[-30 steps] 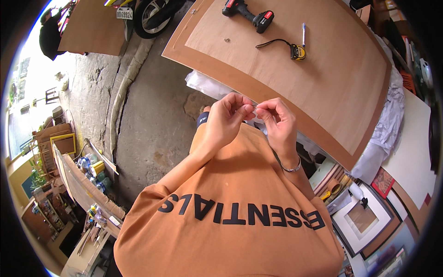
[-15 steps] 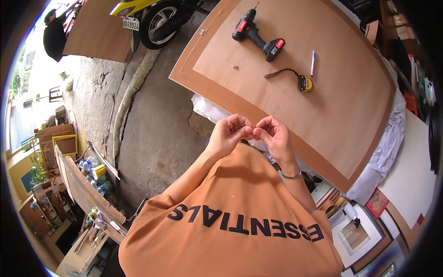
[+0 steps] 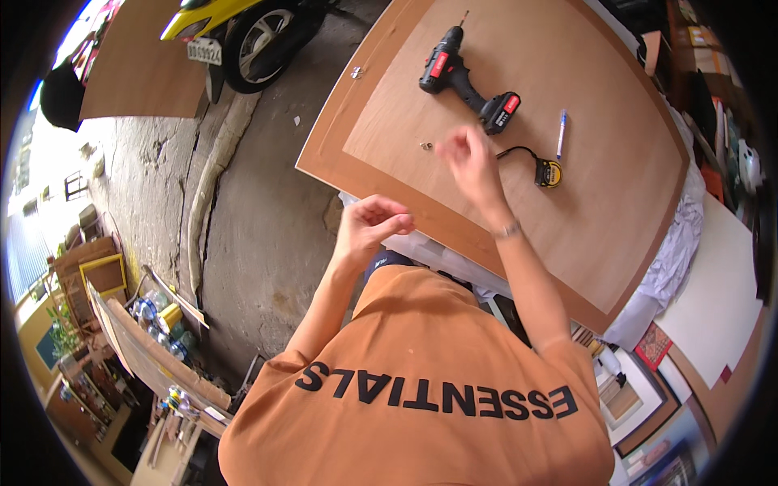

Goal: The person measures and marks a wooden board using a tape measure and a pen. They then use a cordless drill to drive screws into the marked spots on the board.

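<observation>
A large wooden panel (image 3: 583,219) with a darker border lies in front of me. Over it hovers my right hand (image 3: 470,162), its fingers smeared by motion, close to some small metal pieces (image 3: 425,147). My left hand (image 3: 369,231) is off the panel's near edge, thumb and fingers drawn together; whatever they pinch is too small to make out. A black and red cordless drill (image 3: 462,81) with a bit fitted lies beyond my right hand. To the right are a yellow and black tape measure (image 3: 549,172) with a strap and a blue-white pen (image 3: 562,134).
Another small metal piece (image 3: 356,73) sits on the panel's left border. White wrapping (image 3: 668,251) shows along its right side. At the upper left stand a yellow motorcycle (image 3: 243,49) and a person (image 3: 61,97) beside a brown board (image 3: 146,65). Framed pictures (image 3: 640,397) stand at lower right.
My hands, earlier together at a tiny item, have parted. The right one has moved forward over the panel; the left has shifted slightly left. The view has shifted a little.
</observation>
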Available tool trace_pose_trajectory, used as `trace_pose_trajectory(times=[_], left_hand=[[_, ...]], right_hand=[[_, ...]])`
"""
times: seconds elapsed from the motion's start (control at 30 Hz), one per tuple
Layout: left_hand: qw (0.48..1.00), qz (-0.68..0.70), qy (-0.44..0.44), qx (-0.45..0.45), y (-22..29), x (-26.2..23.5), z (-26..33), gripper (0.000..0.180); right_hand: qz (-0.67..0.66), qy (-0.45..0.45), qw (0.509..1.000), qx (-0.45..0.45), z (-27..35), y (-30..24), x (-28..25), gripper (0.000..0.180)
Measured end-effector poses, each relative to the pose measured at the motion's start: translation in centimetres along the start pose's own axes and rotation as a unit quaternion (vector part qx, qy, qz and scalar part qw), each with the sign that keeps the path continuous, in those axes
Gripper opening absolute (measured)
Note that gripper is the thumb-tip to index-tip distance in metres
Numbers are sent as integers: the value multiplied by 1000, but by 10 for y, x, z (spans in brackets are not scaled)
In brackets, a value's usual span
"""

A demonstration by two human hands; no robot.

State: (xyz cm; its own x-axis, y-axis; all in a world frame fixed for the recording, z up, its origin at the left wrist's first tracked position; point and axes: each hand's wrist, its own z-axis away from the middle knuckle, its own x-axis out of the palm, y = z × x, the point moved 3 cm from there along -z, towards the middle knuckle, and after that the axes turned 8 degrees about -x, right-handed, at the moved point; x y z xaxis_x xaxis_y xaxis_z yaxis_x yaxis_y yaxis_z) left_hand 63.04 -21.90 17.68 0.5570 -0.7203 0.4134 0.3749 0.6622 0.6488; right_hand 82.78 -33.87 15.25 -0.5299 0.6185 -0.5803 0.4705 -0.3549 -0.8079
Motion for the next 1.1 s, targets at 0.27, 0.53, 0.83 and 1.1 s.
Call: trace_pose_trajectory(times=[0.27,0.53,0.83,1.1], left_hand=[[975,-113,182,51,-14,-60,37,15],[985,-72,133,86,-22,-88,32,11],[983,-177,-21,43,-58,60,-60,14],[960,-195,-201,-17,-185,321,-88,12]], right_hand=[[320,20,945,68,-117,106,38,41],[73,36,993,82,-56,66,-46,69],[-144,308,915,217,252,1,-193,29],[-173,574,729,329,480,29,-288,13]])
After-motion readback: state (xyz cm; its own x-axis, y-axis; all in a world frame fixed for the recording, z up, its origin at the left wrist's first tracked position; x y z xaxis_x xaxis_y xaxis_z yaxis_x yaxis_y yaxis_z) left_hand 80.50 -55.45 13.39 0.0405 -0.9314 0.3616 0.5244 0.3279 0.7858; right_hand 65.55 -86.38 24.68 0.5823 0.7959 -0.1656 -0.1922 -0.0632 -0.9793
